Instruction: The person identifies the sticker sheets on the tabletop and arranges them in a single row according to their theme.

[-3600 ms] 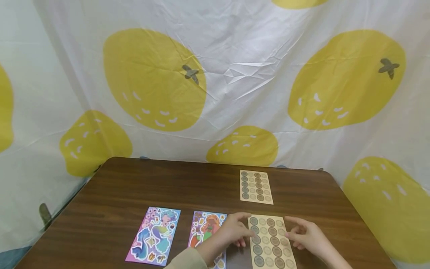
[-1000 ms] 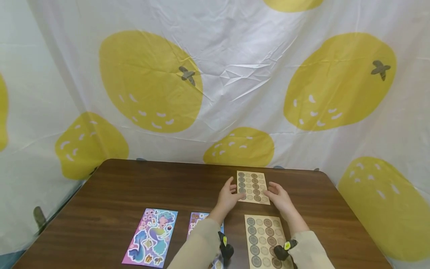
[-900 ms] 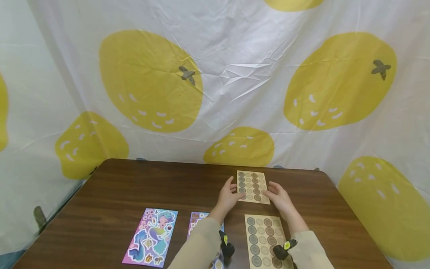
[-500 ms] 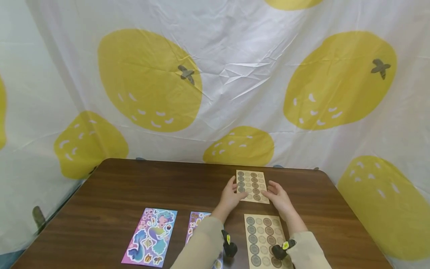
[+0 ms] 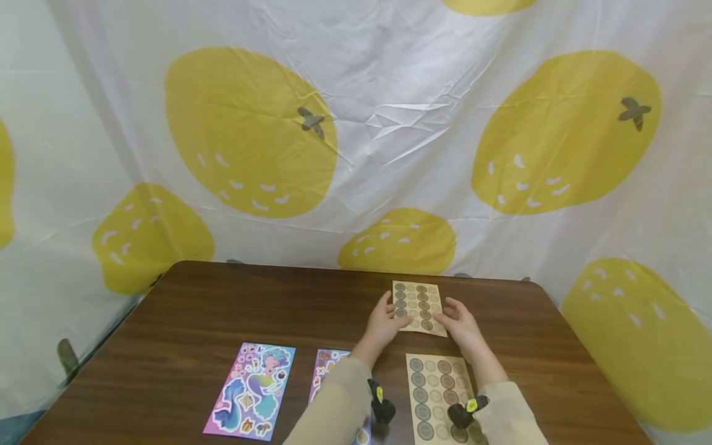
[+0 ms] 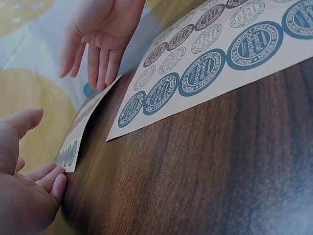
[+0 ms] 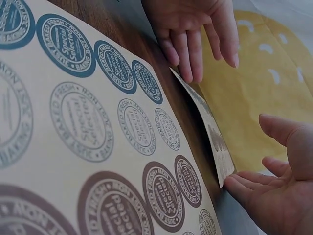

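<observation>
Two cream sheets of round stickers lie on the brown table, printed "Special Selected". At the far sticker sheet [image 5: 418, 303], my left hand [image 5: 381, 322] touches the left edge and my right hand [image 5: 463, 324] touches the right edge. The left wrist view has the left fingertips [image 6: 57, 178] at a corner, thumb raised apart from the paper. Similarly, the right wrist view puts the right fingertips [image 7: 234, 185] against the opposite edge, thumb lifted. The far sheet looks slightly bowed. My forearms pass over the near sticker sheet [image 5: 432, 395], partly covering it.
A mermaid sticker sheet [image 5: 250, 392] in pink and blue lies at the left of the table [image 5: 183, 346]. Beside it, a second colourful sticker sheet [image 5: 319, 371] is mostly hidden by the left sleeve. A white curtain [image 5: 406, 123] with yellow fruit print hangs behind the table.
Both hands have gone from the near sticker sheet forward to the far one. In the last second they have stayed at its sides, while its near edge has become slightly bowed.
</observation>
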`<state>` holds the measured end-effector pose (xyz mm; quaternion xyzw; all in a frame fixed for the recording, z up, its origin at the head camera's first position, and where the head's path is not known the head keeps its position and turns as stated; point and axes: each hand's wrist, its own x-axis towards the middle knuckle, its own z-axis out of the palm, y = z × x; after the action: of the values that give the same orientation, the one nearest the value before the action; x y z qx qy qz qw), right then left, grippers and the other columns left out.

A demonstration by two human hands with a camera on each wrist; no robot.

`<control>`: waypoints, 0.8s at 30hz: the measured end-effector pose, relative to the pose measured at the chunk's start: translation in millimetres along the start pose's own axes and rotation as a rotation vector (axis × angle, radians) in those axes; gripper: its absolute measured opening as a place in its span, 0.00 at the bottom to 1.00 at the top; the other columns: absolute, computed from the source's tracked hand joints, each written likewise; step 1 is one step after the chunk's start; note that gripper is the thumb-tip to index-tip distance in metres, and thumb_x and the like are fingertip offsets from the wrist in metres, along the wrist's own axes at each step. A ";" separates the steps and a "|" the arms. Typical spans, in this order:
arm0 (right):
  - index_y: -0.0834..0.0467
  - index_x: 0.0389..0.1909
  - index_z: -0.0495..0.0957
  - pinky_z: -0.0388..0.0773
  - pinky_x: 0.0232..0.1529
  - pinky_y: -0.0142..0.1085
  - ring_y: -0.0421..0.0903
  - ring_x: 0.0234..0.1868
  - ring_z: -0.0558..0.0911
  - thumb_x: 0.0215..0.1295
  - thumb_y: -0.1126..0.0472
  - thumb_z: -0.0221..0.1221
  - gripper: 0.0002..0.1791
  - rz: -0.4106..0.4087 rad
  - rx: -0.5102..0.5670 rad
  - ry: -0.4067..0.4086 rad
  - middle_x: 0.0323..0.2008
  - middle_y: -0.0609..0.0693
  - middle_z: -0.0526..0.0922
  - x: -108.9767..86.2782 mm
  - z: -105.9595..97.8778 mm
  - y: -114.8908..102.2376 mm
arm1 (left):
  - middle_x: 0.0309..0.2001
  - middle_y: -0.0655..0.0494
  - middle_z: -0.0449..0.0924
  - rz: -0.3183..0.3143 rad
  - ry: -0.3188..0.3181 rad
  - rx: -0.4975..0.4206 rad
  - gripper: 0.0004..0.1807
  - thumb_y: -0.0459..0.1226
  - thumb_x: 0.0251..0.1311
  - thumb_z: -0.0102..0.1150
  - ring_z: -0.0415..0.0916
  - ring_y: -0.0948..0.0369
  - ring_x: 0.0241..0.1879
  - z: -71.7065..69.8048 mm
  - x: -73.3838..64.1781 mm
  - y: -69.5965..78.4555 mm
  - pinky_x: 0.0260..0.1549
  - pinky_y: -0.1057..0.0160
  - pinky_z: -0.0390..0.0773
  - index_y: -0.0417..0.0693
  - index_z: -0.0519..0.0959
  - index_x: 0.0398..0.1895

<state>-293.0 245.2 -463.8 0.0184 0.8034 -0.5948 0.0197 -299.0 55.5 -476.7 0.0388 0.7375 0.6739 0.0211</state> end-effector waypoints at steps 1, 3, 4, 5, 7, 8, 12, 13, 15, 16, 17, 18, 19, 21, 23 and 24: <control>0.69 0.72 0.47 0.54 0.66 0.55 0.66 0.68 0.57 0.70 0.61 0.55 0.38 0.001 -0.001 0.000 0.66 0.75 0.55 -0.5 0.2 -0.3 | 0.63 0.32 0.65 -0.005 -0.001 -0.007 0.45 0.35 0.57 0.66 0.65 0.41 0.61 0.1 0.1 -0.2 0.56 0.48 0.71 0.40 0.52 0.74; 0.69 0.72 0.46 0.55 0.66 0.55 0.67 0.67 0.57 0.70 0.61 0.55 0.38 0.000 0.008 -0.001 0.66 0.75 0.55 -1.1 0.7 -1.0 | 0.62 0.33 0.65 -0.012 0.000 -0.025 0.45 0.35 0.56 0.66 0.65 0.41 0.61 0.7 0.9 -1.1 0.55 0.49 0.71 0.40 0.52 0.74; 0.70 0.72 0.46 0.56 0.65 0.55 0.67 0.67 0.57 0.69 0.62 0.55 0.38 -0.001 0.018 -0.006 0.66 0.76 0.54 -1.2 1.1 -1.2 | 0.62 0.32 0.66 -0.009 0.001 -0.034 0.45 0.34 0.56 0.67 0.66 0.41 0.60 1.0 1.2 -1.5 0.55 0.49 0.71 0.39 0.52 0.73; 0.70 0.72 0.45 0.58 0.65 0.55 0.67 0.67 0.57 0.69 0.62 0.55 0.38 0.002 0.028 -0.010 0.66 0.76 0.54 -1.2 1.4 -1.4 | 0.61 0.32 0.66 -0.008 0.000 -0.044 0.45 0.34 0.56 0.67 0.66 0.41 0.60 1.4 1.4 -1.8 0.54 0.50 0.72 0.39 0.52 0.73; 0.70 0.72 0.44 0.60 0.64 0.54 0.67 0.66 0.58 0.69 0.63 0.55 0.39 0.005 0.056 -0.016 0.66 0.76 0.53 -1.1 2.2 -2.0 | 0.60 0.31 0.67 -0.013 -0.002 -0.076 0.45 0.33 0.55 0.67 0.67 0.42 0.59 2.1 1.5 -2.4 0.53 0.51 0.73 0.38 0.53 0.73; 0.71 0.72 0.43 0.61 0.64 0.53 0.67 0.66 0.58 0.69 0.64 0.54 0.39 0.006 0.075 -0.020 0.66 0.77 0.52 -0.9 2.4 -2.0 | 0.60 0.31 0.68 -0.016 -0.004 -0.095 0.45 0.33 0.55 0.67 0.68 0.42 0.59 2.6 1.4 -2.4 0.53 0.51 0.74 0.38 0.52 0.73; 0.70 0.72 0.40 0.59 0.64 0.53 0.67 0.67 0.57 0.69 0.66 0.53 0.40 0.011 0.138 -0.027 0.66 0.77 0.51 -0.4 2.9 -1.8 | 0.59 0.32 0.69 -0.030 -0.011 -0.152 0.45 0.33 0.55 0.66 0.72 0.45 0.56 4.0 0.0 -2.6 0.53 0.51 0.73 0.38 0.52 0.73; 0.70 0.72 0.40 0.59 0.65 0.54 0.66 0.67 0.56 0.70 0.66 0.53 0.40 0.013 0.152 -0.030 0.66 0.78 0.50 -0.3 2.9 -1.3 | 0.59 0.32 0.69 -0.031 -0.014 -0.161 0.45 0.32 0.55 0.65 0.72 0.45 0.55 4.3 -0.6 -2.9 0.54 0.50 0.73 0.38 0.51 0.73; 0.70 0.72 0.39 0.57 0.65 0.54 0.66 0.68 0.55 0.70 0.65 0.52 0.40 0.016 0.162 -0.038 0.67 0.77 0.49 -0.5 2.9 -0.5 | 0.59 0.30 0.69 -0.028 -0.015 -0.176 0.45 0.32 0.55 0.65 0.73 0.45 0.55 4.7 -2.1 -2.8 0.55 0.48 0.71 0.37 0.51 0.73; 0.70 0.72 0.38 0.57 0.66 0.54 0.66 0.68 0.55 0.70 0.65 0.52 0.40 0.016 0.164 -0.041 0.67 0.77 0.49 -0.5 2.9 0.3 | 0.59 0.30 0.69 -0.027 -0.017 -0.187 0.45 0.31 0.55 0.65 0.73 0.44 0.54 5.0 -2.5 -3.0 0.55 0.48 0.71 0.37 0.51 0.73; 0.70 0.73 0.38 0.56 0.66 0.53 0.65 0.68 0.55 0.71 0.64 0.52 0.40 0.016 0.171 -0.043 0.67 0.77 0.50 -0.7 3.1 0.7 | 0.58 0.29 0.69 -0.025 -0.017 -0.192 0.45 0.31 0.55 0.65 0.73 0.44 0.54 5.3 -3.0 -3.1 0.56 0.48 0.70 0.37 0.51 0.73; 0.70 0.73 0.38 0.56 0.66 0.53 0.65 0.68 0.56 0.71 0.64 0.52 0.40 0.014 0.175 -0.044 0.66 0.77 0.51 -0.6 3.4 1.3 | 0.58 0.29 0.69 -0.024 -0.020 -0.202 0.45 0.31 0.55 0.64 0.74 0.44 0.54 5.8 -3.4 -3.3 0.56 0.48 0.70 0.36 0.51 0.73; 0.69 0.73 0.38 0.56 0.66 0.53 0.65 0.67 0.56 0.71 0.64 0.52 0.40 0.013 0.180 -0.043 0.66 0.77 0.52 -0.8 3.7 1.5 | 0.58 0.29 0.69 -0.025 -0.019 -0.208 0.45 0.31 0.55 0.64 0.74 0.44 0.54 6.0 -3.7 -3.1 0.56 0.48 0.70 0.36 0.51 0.73; 0.69 0.73 0.38 0.56 0.66 0.52 0.64 0.67 0.59 0.71 0.64 0.51 0.40 0.008 0.185 -0.041 0.65 0.76 0.55 -0.5 4.4 1.7 | 0.58 0.29 0.69 -0.027 -0.017 -0.215 0.45 0.31 0.55 0.65 0.74 0.44 0.54 6.6 -4.5 -2.5 0.57 0.49 0.69 0.36 0.50 0.73; 0.69 0.73 0.39 0.58 0.66 0.51 0.63 0.65 0.62 0.71 0.64 0.51 0.39 0.003 0.185 -0.035 0.64 0.75 0.59 -0.1 5.3 1.6 | 0.58 0.29 0.70 -0.032 -0.012 -0.220 0.46 0.31 0.55 0.65 0.74 0.45 0.54 7.3 -5.0 -1.9 0.56 0.50 0.70 0.36 0.50 0.73; 0.69 0.73 0.39 0.58 0.65 0.51 0.63 0.65 0.63 0.71 0.64 0.51 0.39 0.002 0.181 -0.034 0.64 0.75 0.61 0.3 5.8 1.6 | 0.58 0.29 0.70 -0.037 -0.007 -0.221 0.46 0.31 0.54 0.65 0.74 0.45 0.53 7.7 -5.1 -1.6 0.56 0.50 0.71 0.37 0.50 0.73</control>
<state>-293.1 240.1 -467.1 0.0109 0.7460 -0.6651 0.0324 -293.3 62.6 -479.1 0.0252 0.6592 0.7504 0.0403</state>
